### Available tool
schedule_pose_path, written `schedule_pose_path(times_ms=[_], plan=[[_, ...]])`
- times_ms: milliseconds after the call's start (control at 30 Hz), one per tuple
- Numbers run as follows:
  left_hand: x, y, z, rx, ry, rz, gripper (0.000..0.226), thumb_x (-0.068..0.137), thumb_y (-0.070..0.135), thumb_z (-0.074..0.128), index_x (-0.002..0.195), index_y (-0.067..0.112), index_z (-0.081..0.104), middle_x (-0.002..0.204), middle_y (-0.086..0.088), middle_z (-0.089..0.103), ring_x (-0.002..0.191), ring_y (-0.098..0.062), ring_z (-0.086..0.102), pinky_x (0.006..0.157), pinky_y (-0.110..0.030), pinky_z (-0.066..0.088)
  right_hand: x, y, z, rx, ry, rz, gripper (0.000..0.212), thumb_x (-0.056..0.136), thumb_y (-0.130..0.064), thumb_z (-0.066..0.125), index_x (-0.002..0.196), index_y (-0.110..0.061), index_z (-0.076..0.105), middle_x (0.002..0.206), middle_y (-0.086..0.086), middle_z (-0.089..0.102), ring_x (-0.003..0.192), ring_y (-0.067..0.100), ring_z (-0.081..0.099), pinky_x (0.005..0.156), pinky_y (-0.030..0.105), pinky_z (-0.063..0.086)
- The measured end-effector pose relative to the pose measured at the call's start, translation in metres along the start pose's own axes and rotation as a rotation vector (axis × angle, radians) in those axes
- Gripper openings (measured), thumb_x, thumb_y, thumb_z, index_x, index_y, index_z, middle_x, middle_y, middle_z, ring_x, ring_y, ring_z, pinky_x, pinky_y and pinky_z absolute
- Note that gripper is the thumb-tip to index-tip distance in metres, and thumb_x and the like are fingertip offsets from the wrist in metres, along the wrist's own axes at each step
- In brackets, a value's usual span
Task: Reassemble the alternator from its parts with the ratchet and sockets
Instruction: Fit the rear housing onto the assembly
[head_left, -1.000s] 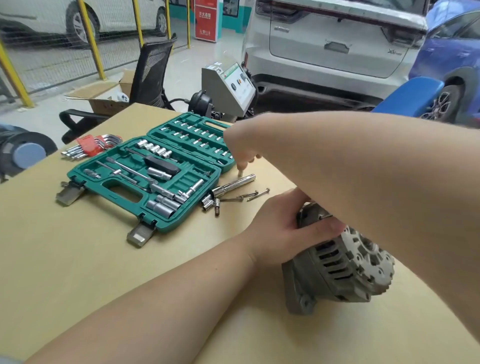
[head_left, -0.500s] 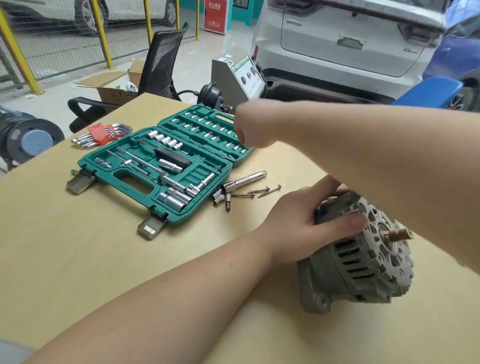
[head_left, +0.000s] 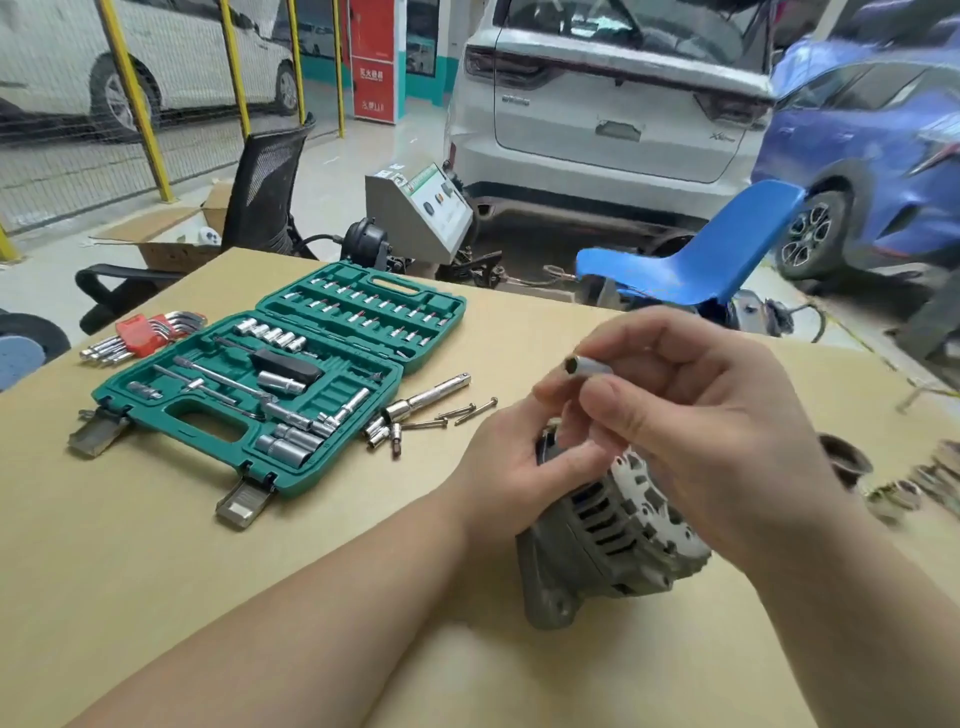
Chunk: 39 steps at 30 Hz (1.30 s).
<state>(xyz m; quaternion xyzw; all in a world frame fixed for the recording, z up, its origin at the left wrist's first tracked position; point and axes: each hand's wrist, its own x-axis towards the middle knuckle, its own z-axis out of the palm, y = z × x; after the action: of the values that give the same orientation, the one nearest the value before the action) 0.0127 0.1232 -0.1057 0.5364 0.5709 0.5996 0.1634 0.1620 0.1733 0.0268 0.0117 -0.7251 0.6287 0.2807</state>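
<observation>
The step in hand looks like tool choice: the right hand (head_left: 691, 410) pinches a small chrome socket (head_left: 589, 366) between thumb and fingers, its hex mouth turned toward the person, above the alternator (head_left: 618, 535). The left hand (head_left: 514, 467) grips the alternator's upper rear edge, steadying it on the table (head_left: 208, 571) at centre right. Next the socket probably has to go onto a drive; the extension bar (head_left: 428, 397) lies just beside the open green case (head_left: 270, 395), with long thin bolts (head_left: 467, 413) close by, and those bolts likely still need fitting. The alternator is dull grey cast metal, ribbed with vent slots, with a paler slotted end face and a mounting ear resting on the table. The table is smooth and tan; the sockets are bright, polished cylinders
</observation>
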Motion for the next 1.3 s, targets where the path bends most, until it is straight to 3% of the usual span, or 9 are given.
schedule_pose_path(times_ms=[67, 133, 233, 300, 467, 600, 733, 933, 1300], plan=[[0.003, -0.007, 0.001, -0.051, -0.038, 0.014, 0.065, 0.103, 0.053, 0.070, 0.155, 0.018, 0.053, 0.138, -0.001, 0.071, 0.130, -0.028, 0.068, 0.103, -0.067, 0.054, -0.014, 0.005, -0.007, 0.074, 0.033, -0.009, 0.021, 0.084, -0.021, 0.082, 0.101, -0.011, 0.074, 0.095, 0.023, 0.076, 0.074, 0.032, 0.070, 0.064, 0.028, 0.053], [0.005, -0.008, -0.001, -0.052, -0.047, 0.021, 0.068, 0.103, 0.053, 0.071, 0.157, 0.017, 0.050, 0.137, -0.001, 0.071, 0.129, -0.027, 0.069, 0.105, -0.065, 0.054, -0.023, 0.009, -0.012, 0.108, 0.068, -0.009, 0.025, 0.082, -0.028, 0.083, 0.101, -0.014, 0.075, 0.097, 0.025, 0.076, 0.074, 0.035, 0.068, 0.064, 0.033, 0.050], [0.003, -0.003, -0.004, -0.044, -0.053, 0.089, 0.074, 0.106, 0.053, 0.067, 0.169, 0.032, 0.034, 0.149, 0.005, 0.066, 0.134, -0.020, 0.066, 0.111, -0.040, 0.054, -0.031, 0.015, -0.019, 0.159, 0.102, 0.022, 0.029, 0.080, -0.034, 0.085, 0.101, -0.016, 0.076, 0.097, 0.023, 0.076, 0.077, 0.034, 0.067, 0.071, 0.043, 0.047], [0.002, 0.001, -0.004, -0.062, -0.061, 0.106, 0.076, 0.106, 0.053, 0.067, 0.170, 0.039, 0.030, 0.150, 0.005, 0.066, 0.137, -0.017, 0.065, 0.111, -0.033, 0.052, -0.034, 0.018, -0.021, 0.129, 0.122, 0.040, 0.030, 0.079, -0.036, 0.086, 0.101, -0.017, 0.077, 0.095, 0.021, 0.077, 0.080, 0.034, 0.068, 0.075, 0.045, 0.049], [-0.001, 0.007, -0.004, -0.161, -0.096, 0.086, 0.068, 0.107, 0.056, 0.059, 0.168, 0.040, 0.033, 0.155, -0.001, 0.062, 0.145, -0.026, 0.058, 0.120, -0.058, 0.044, -0.037, 0.021, -0.028, -0.208, 0.260, -0.051, 0.020, 0.086, -0.010, 0.078, 0.103, -0.021, 0.081, 0.094, 0.004, 0.080, 0.083, 0.017, 0.075, 0.072, 0.020, 0.055], [-0.003, 0.009, -0.002, -0.299, -0.096, 0.086, 0.054, 0.115, 0.037, 0.046, 0.167, 0.028, 0.037, 0.155, -0.011, 0.061, 0.146, -0.031, 0.056, 0.119, -0.040, 0.047, -0.037, 0.027, -0.029, -0.491, 0.236, -0.154, 0.026, 0.090, -0.006, 0.073, 0.107, -0.025, 0.079, 0.097, -0.002, 0.076, 0.093, 0.024, 0.073, 0.078, 0.025, 0.055], [-0.004, 0.010, -0.001, -0.307, -0.102, 0.065, 0.053, 0.115, 0.024, 0.045, 0.167, 0.026, 0.038, 0.152, -0.012, 0.062, 0.142, -0.033, 0.059, 0.117, -0.043, 0.049, -0.038, 0.028, -0.035, -0.576, 0.239, -0.146, 0.023, 0.091, -0.011, 0.073, 0.108, -0.025, 0.079, 0.094, -0.003, 0.073, 0.087, 0.025, 0.070, 0.072, 0.032, 0.055], [-0.004, 0.012, 0.000, -0.289, -0.090, 0.067, 0.054, 0.112, 0.024, 0.046, 0.165, 0.032, 0.041, 0.149, -0.005, 0.066, 0.138, -0.025, 0.063, 0.111, -0.030, 0.050, -0.035, 0.032, -0.035, -0.696, 0.233, -0.149, 0.022, 0.093, -0.013, 0.073, 0.107, -0.029, 0.079, 0.091, -0.008, 0.071, 0.082, 0.023, 0.067, 0.068, 0.033, 0.052], [-0.004, 0.014, -0.001, -0.269, -0.076, 0.057, 0.052, 0.114, 0.017, 0.043, 0.165, 0.030, 0.040, 0.148, -0.002, 0.067, 0.137, -0.020, 0.063, 0.109, -0.022, 0.049, -0.029, 0.026, -0.032, -0.769, 0.191, -0.177, 0.027, 0.093, -0.003, 0.074, 0.109, -0.024, 0.079, 0.093, -0.019, 0.070, 0.090, 0.012, 0.068, 0.074, 0.010, 0.044]])
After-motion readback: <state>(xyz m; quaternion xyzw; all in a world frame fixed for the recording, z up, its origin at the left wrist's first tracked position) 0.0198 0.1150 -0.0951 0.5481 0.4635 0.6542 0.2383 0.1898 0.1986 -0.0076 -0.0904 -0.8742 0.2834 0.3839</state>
